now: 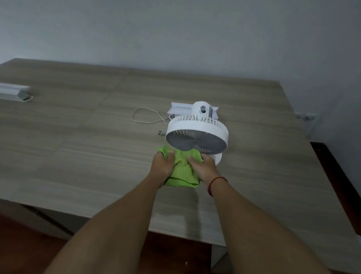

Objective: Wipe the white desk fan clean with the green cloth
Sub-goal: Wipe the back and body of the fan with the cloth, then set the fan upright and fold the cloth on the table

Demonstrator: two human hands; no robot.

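A white desk fan [197, 130] stands on the wooden table [86, 150], right of centre, its round grille tilted toward me. Just in front of its base lies a crumpled green cloth [182, 172]. My left hand [162, 164] grips the cloth's left side with closed fingers. My right hand [204, 167], a red string around its wrist, presses on and grasps the cloth's right side, close to the fan's base. Part of the cloth is hidden under both hands.
The fan's white cord [146, 117] loops on the table to its left, ending in a plug [162, 133]. A white box [177, 108] lies behind the fan. Another white object [9, 91] sits at the far left. A wall rises behind the table.
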